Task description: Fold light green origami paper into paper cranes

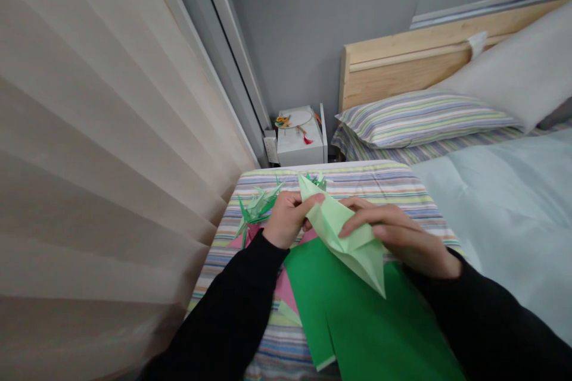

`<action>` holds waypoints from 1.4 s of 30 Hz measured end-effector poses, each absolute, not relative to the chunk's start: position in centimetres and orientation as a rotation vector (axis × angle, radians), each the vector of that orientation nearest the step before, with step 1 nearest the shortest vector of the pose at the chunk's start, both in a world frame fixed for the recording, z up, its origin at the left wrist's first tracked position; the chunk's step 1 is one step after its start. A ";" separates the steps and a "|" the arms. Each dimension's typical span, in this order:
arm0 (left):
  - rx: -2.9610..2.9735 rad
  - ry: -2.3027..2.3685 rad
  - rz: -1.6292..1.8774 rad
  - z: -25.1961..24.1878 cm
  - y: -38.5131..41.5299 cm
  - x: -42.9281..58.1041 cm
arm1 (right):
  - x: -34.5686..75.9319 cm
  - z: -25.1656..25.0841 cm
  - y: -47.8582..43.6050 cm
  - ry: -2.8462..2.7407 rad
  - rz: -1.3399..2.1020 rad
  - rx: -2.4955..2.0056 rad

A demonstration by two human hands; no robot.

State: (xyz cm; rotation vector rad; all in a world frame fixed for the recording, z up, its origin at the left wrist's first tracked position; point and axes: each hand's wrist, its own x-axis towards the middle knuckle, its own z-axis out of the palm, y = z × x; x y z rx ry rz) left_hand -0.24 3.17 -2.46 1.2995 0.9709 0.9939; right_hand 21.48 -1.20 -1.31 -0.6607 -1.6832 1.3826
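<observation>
A light green folded paper piece (344, 232), pointed at both ends, is held between both hands above a striped cushion. My left hand (288, 217) is closed, pinching its upper end with thumb and fingers. My right hand (402, 235) presses its lower middle, index finger and thumb closed on the fold. Both arms wear black sleeves. Under the hands lies a stack of dark green paper sheets (366, 321), with pink sheets (286, 289) showing beneath them.
Several finished green folded paper figures (257, 208) lie at the cushion's far left. A striped cushion (268, 333) carries everything. Pleated beige blinds (89, 161) fill the left. A white bedside box (299, 137), striped pillow (420, 119) and wooden headboard (402, 71) lie beyond; a pale sheet (513, 214) at right.
</observation>
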 end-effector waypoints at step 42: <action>1.515 0.820 0.314 -1.0 2.2 0.0 | 18.8 -2.7 -0.9 -1.122 1.657 -1.019</action>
